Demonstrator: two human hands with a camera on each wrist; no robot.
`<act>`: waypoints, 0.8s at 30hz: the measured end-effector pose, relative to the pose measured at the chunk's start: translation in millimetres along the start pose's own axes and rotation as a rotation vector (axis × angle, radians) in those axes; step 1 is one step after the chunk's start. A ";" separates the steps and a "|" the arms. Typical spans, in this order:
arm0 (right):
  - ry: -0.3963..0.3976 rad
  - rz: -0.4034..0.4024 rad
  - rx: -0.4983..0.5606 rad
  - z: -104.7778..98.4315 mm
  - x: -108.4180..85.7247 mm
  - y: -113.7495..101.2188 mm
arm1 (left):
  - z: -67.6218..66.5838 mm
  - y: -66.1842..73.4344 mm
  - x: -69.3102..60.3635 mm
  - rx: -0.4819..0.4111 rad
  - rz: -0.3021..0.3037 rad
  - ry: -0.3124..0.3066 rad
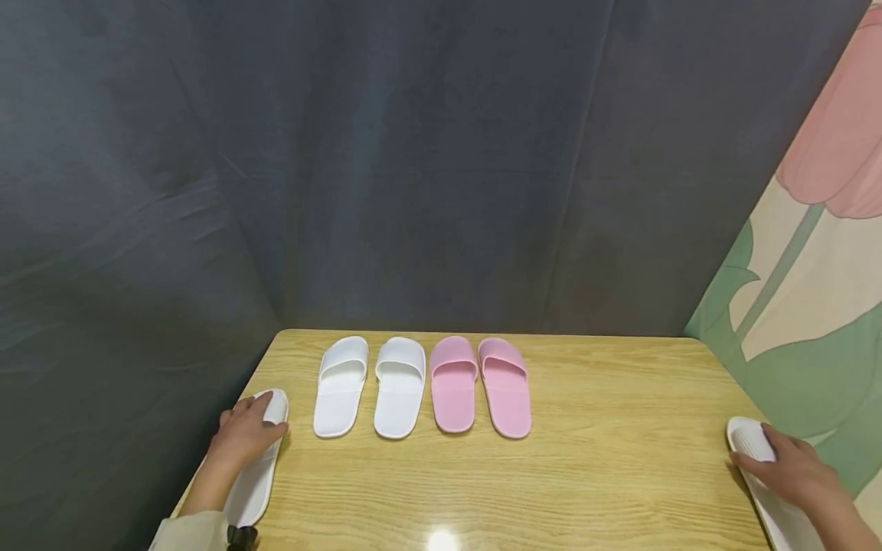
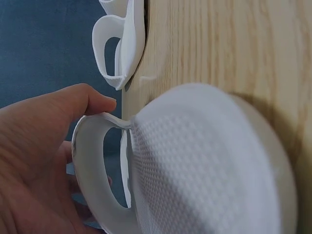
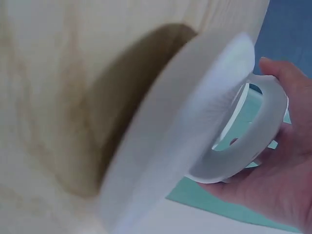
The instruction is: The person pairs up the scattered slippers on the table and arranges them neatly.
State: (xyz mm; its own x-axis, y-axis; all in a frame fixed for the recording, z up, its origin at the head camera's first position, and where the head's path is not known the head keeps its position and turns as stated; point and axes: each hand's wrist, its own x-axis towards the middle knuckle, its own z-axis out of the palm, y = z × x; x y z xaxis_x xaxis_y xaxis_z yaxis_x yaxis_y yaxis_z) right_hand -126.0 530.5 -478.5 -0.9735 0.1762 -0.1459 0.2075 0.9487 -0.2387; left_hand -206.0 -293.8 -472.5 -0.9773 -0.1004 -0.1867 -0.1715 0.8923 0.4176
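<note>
At the left end of the table, my left hand (image 1: 241, 432) grips a white slipper (image 1: 258, 487) by its strap. In the left wrist view, the thumb and fingers lie on either side of that strap (image 2: 92, 161), and the textured sole (image 2: 195, 156) is close to the wood. My right hand (image 1: 792, 467) holds another white slipper (image 1: 784, 516) by the strap at the right edge. That slipper (image 3: 156, 131) is tilted, with a dark shadow under its sole in the right wrist view. Part of each held slipper is hidden behind the hand.
Along the back of the wooden table (image 1: 620, 398) stand two white slippers, one (image 1: 338, 409) left of the other (image 1: 397, 409). Two pink slippers (image 1: 455, 402) are just right of them. A dark curtain (image 1: 441, 168) hangs behind; a floral cloth (image 1: 813, 329) is at the right.
</note>
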 end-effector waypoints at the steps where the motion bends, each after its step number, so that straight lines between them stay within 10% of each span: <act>1: 0.017 -0.006 0.007 -0.9 0.5 -2.1 | 0.0 0.0 -0.1 0.000 -0.003 0.001; 24: 0.197 -0.090 -0.005 -9.8 8.2 -39.4 | -2.0 14.7 3.4 0.009 0.077 0.064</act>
State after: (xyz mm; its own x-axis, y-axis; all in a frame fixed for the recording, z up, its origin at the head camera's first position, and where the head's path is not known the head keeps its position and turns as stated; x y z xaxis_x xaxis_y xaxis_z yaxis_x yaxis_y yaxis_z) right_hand -143.1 497.1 -460.9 -0.9882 0.1380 0.0661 0.1187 0.9641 -0.2375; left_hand -212.1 -281.9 -465.2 -0.9936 -0.0587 -0.0970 -0.0943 0.9024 0.4204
